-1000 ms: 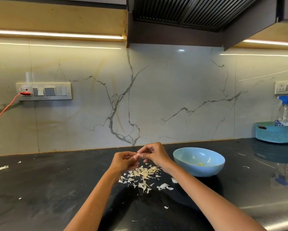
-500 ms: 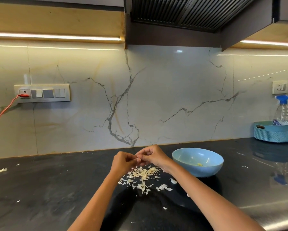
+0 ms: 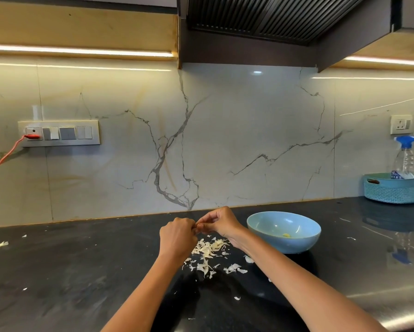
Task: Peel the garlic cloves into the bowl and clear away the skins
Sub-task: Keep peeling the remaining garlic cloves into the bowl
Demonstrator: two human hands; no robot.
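Observation:
My left hand (image 3: 177, 234) and my right hand (image 3: 219, 222) meet above the black counter, fingertips pinched together on a small garlic clove (image 3: 197, 226) that is almost hidden between them. Directly below lies a pile of pale garlic skins (image 3: 209, 252), with more flakes scattered toward me. To the right of my right wrist stands a light blue bowl (image 3: 304, 238) with one peeled clove (image 3: 286, 235) at its bottom.
A stray skin (image 3: 0, 244) lies far left on the black counter (image 3: 69, 271). At the back right, a teal basket (image 3: 396, 189) holds a spray bottle (image 3: 405, 156). An orange cable (image 3: 3, 159) runs from the wall switch panel (image 3: 59, 133).
Both hands have stayed joined over the skin pile, fingers working slightly on the clove. The camera has shifted a little; nothing else on the counter moved.

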